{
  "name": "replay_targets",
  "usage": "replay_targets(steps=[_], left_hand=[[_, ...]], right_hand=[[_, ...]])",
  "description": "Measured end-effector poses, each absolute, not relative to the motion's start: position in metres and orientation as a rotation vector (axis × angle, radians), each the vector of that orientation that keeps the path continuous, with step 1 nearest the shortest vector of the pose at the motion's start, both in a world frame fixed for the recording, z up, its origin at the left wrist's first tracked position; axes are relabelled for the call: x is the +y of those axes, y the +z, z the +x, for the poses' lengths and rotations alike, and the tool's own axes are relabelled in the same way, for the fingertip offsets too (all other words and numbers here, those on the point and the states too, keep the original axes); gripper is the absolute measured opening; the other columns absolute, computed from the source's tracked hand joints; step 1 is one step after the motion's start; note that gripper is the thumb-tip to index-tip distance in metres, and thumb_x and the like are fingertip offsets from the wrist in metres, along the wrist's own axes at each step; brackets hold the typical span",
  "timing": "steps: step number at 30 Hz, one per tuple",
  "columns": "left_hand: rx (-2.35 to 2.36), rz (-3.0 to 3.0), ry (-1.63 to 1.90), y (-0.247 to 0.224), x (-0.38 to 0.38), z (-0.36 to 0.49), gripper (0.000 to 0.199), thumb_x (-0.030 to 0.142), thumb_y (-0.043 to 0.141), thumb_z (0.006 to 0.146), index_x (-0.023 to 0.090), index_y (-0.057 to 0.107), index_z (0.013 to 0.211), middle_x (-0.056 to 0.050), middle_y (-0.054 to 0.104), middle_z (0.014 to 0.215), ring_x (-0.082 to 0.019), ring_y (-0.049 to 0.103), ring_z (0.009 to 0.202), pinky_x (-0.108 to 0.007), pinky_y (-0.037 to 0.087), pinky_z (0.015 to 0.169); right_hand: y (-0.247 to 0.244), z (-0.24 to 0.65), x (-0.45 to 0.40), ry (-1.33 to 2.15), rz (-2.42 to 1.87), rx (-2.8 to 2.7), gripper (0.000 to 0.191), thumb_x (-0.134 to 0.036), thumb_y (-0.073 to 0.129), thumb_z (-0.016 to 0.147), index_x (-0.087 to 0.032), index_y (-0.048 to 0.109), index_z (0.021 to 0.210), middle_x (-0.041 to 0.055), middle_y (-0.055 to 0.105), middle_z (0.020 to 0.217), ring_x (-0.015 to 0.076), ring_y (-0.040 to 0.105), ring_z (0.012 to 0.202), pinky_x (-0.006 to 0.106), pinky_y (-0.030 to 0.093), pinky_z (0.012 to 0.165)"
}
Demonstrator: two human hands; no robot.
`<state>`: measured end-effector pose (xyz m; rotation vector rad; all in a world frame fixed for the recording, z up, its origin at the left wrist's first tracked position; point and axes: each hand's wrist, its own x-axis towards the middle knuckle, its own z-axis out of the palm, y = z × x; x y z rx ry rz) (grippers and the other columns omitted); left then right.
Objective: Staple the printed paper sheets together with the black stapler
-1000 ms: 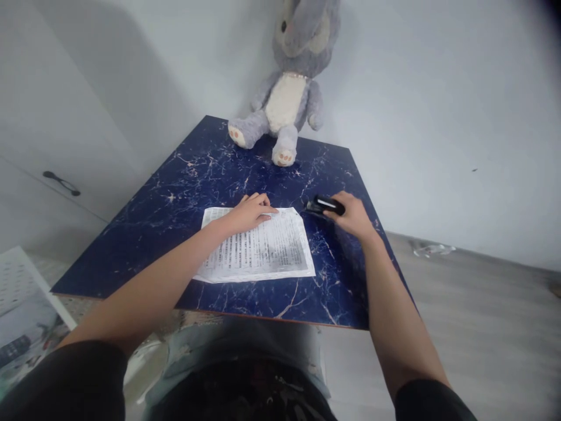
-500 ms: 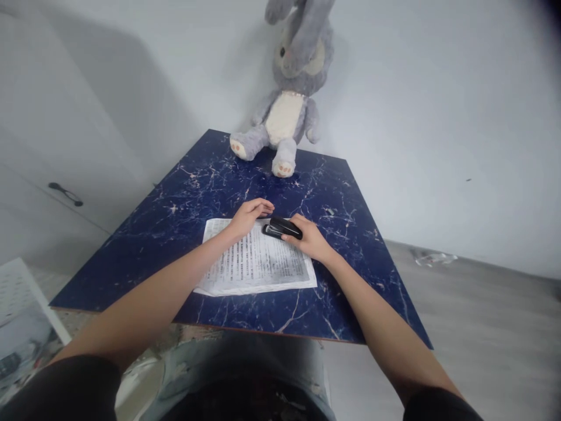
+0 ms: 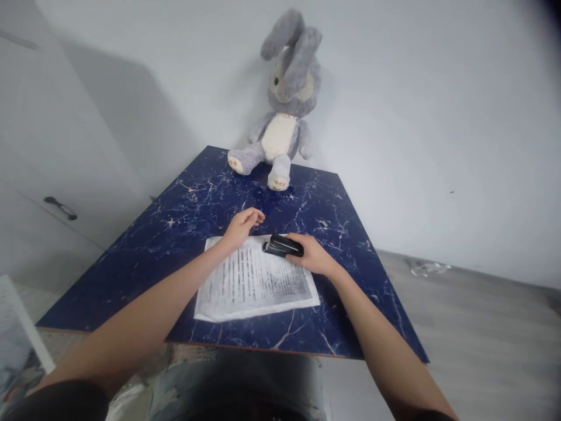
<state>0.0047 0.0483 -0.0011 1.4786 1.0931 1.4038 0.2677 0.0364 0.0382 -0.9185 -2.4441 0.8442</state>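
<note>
A black stapler lies over the top right part of a small stack of printed sheets. My right hand is wrapped round the stapler's rear end from the right, and its jaw end points left. My left hand is at the top edge of the sheets, left of the stapler and apart from it. Its fingers are loosely bent, with nothing visible in them. Whether the stapler's jaw is around the paper I cannot tell.
A grey plush rabbit sits at the back of the blue marbled table, against the wall. A door with a black handle is at the left. A crumpled clear wrapper lies on the floor at the right.
My left hand has moved left, away from the stapler, and its fingers are more bent. The stapler stays in my right hand. The view has tilted up slightly.
</note>
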Motion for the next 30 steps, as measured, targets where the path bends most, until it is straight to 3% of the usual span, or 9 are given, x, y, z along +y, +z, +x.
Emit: replay_targets(steps=[7,13,22,30], left_hand=[[1.232,1.421,1.509,-0.002,0.057,-0.009,0.019,0.031,0.056,0.087,0.018,0.069,0.085,-0.004,0.066,0.083,-0.016,0.059,0.072,-0.025,0.046,0.061],[1.287,1.439,1.478,0.0,0.056,-0.007,0.019,0.027,0.051,0.083,0.019,0.068,0.08,-0.002,0.062,0.076,-0.015,0.053,0.065,-0.025,0.04,0.058],[1.282,1.504,1.417,0.0,0.054,-0.008,0.02,0.028,0.049,0.083,0.019,0.067,0.081,-0.001,0.059,0.072,-0.014,0.052,0.064,-0.026,0.04,0.06],[1.264,1.431,1.452,-0.004,0.059,-0.018,0.02,0.031,0.049,0.085,0.019,0.065,0.084,-0.002,0.06,0.079,-0.015,0.052,0.066,-0.026,0.039,0.061]], right_hand=[[0.046,0.34,0.009,0.738,-1.331,-2.456,0.022,-0.01,0.058,0.066,-0.02,0.069,0.083,0.0,0.068,0.077,0.0191,0.062,0.073,0.028,0.042,0.068],[0.005,0.431,0.006,0.033,-1.803,-2.049,0.034,-0.01,0.058,0.06,-0.026,0.077,0.084,0.0106,0.069,0.106,0.0318,0.063,0.097,0.041,0.049,0.083],[0.004,0.437,0.129,0.211,-1.376,-2.132,0.026,-0.018,0.052,0.053,-0.022,0.062,0.078,0.008,0.063,0.093,0.0264,0.062,0.088,0.04,0.048,0.087],[0.013,0.32,0.176,0.419,-0.997,-2.42,0.026,-0.018,0.054,0.056,-0.02,0.061,0.081,0.0076,0.061,0.095,0.0248,0.058,0.09,0.037,0.044,0.089]])
